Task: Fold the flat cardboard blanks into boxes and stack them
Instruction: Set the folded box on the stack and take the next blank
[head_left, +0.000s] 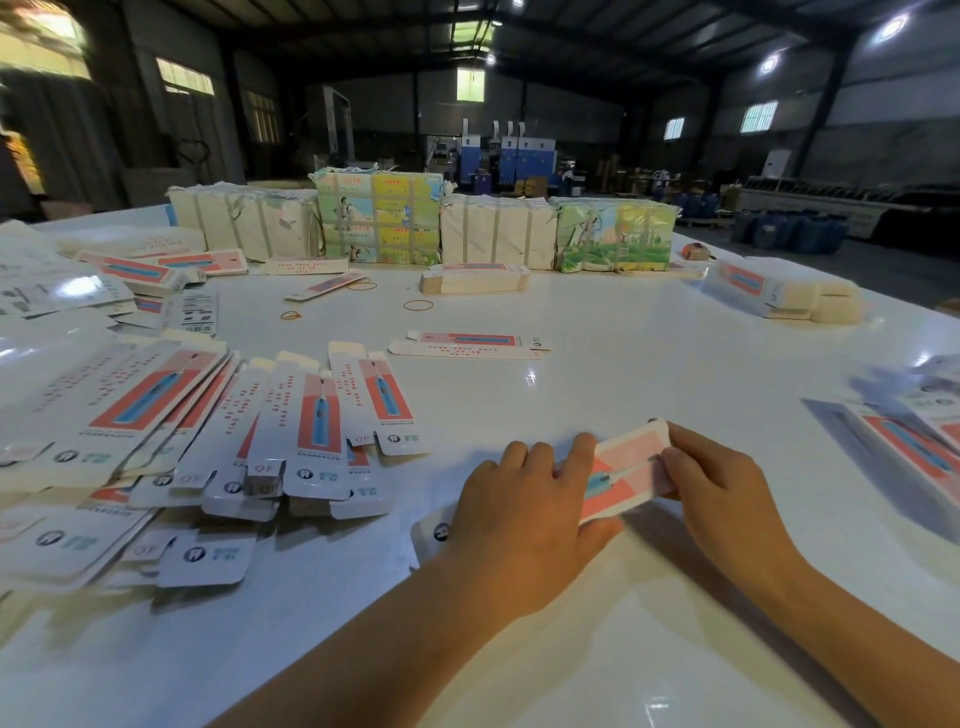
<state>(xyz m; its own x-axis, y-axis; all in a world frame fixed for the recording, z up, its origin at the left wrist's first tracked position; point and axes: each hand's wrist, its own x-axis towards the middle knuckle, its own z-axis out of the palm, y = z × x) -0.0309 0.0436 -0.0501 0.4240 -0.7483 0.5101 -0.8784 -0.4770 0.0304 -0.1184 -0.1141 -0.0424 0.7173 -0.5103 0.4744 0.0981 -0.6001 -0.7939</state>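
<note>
Folding step: you were partway through shaping one blank (618, 470), which lay low over the counter (597, 364) between your two hands, still more flat than boxed by the look of it.
Left hand (524, 499): it lay across the near end of the blank, fingers curled over the top and thumb under the near edge, so it held the card firmly.
Right hand (722, 483): its fingertips pinched the far end of the same blank, where a flap seemed to be turning in; the exact fold was hidden behind the fingers.
Next move, as a judgement: you probably needed to squeeze the long sides so the sleeve popped open, then tuck the end flap, keeping the left grip steady while the right did the tucking.
Supply of blanks (218, 431): a loose fan of flat ones sat to your left, near the left forearm and overlapping one another.
Folded pile (914, 447): printed pieces lay at the right edge of view, likely the stack to add to, though blur kept me from telling how they were set.
Open room: bare counter stretched ahead of your hands as far as a single flat blank (467, 345) and some rubber bands (418, 305) beyond it.
Edges: wrapped bundles (498, 236) lined the far side, well apart from your work; the near edge was out of view.
</note>
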